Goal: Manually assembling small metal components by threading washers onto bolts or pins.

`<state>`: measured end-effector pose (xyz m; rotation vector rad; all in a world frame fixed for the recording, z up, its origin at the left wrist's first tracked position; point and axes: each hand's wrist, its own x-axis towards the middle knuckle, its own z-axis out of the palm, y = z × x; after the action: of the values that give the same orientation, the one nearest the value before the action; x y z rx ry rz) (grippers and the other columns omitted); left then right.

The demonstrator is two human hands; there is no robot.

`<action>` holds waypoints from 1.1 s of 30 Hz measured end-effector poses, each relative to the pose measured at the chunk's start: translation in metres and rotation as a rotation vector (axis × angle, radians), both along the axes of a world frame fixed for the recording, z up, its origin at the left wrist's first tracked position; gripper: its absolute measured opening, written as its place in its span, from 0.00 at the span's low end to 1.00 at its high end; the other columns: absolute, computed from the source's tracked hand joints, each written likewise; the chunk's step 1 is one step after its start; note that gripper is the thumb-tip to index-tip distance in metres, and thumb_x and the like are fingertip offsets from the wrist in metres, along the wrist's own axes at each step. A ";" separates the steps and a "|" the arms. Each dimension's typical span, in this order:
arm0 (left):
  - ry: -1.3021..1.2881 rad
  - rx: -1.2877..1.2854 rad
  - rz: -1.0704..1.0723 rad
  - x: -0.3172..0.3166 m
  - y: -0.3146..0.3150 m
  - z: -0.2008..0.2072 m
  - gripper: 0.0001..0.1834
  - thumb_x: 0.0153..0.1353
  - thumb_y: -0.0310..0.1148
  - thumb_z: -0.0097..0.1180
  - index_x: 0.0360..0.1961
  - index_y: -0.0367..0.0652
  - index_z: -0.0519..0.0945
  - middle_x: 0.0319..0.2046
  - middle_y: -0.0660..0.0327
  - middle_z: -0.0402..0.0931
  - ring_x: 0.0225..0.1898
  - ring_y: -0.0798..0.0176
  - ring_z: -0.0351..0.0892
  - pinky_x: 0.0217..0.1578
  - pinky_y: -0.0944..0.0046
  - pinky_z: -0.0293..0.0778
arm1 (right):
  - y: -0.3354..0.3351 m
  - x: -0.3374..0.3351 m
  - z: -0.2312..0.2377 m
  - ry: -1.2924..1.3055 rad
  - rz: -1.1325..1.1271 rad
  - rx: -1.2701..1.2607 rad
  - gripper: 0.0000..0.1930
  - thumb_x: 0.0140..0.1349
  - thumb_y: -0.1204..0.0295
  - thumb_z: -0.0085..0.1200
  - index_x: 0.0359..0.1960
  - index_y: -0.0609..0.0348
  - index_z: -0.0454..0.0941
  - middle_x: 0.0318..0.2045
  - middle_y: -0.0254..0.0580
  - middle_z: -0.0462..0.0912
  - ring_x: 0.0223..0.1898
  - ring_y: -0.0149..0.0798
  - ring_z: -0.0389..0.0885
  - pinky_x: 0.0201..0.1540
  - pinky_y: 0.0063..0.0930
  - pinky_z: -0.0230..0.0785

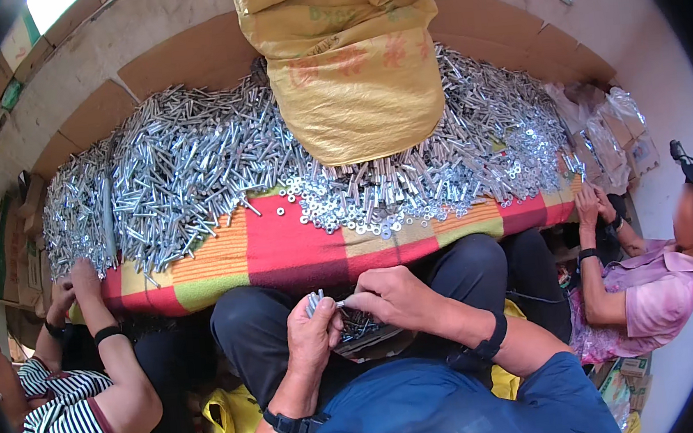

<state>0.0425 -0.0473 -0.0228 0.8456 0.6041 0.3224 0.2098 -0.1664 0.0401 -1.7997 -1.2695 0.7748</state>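
Note:
Over my lap, my left hand (313,331) is closed around a few silvery metal bolts (316,302), their ends standing up past the thumb. My right hand (393,299) comes in from the right with its fingers pinched on the end of a bolt (340,304) lying crosswise by my left thumb. Whether a washer or nut is also between those fingertips is too small to tell. Just beneath both hands, an open carton (375,349) between my knees holds more dark-looking bolts (358,324), partly hidden by my hands.
A large heap of bolts (185,164) covers the table ahead, with loose washers (338,215) along its near edge on a checked cloth (295,241). A yellow woven sack (356,92) stands on the heap. Co-workers sit left (91,404) and right (629,295), hands at the table edge.

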 end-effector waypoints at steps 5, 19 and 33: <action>0.009 0.038 0.005 0.000 -0.001 -0.001 0.12 0.73 0.38 0.56 0.33 0.43 0.74 0.19 0.62 0.74 0.12 0.73 0.64 0.13 0.71 0.58 | 0.004 -0.009 0.010 0.416 -0.156 -0.227 0.12 0.60 0.68 0.65 0.33 0.65 0.79 0.27 0.49 0.82 0.28 0.43 0.84 0.32 0.34 0.76; 0.031 0.041 -0.140 -0.002 0.000 0.002 0.17 0.75 0.44 0.53 0.35 0.41 0.77 0.20 0.62 0.76 0.13 0.74 0.65 0.14 0.73 0.59 | 0.020 0.025 -0.009 -0.341 -0.179 0.178 0.12 0.62 0.66 0.62 0.33 0.64 0.79 0.31 0.55 0.81 0.32 0.61 0.82 0.38 0.49 0.75; 0.019 0.004 -0.169 -0.002 0.001 0.004 0.13 0.75 0.38 0.51 0.39 0.39 0.77 0.25 0.59 0.80 0.13 0.72 0.71 0.13 0.73 0.61 | 0.103 0.063 -0.038 -0.750 -0.298 0.033 0.06 0.62 0.78 0.51 0.40 0.61 0.73 0.36 0.58 0.78 0.33 0.63 0.82 0.34 0.54 0.77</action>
<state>0.0400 -0.0464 -0.0186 0.8981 0.5454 0.1619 0.2727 -0.0630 0.0020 -2.2772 -1.3870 -0.1185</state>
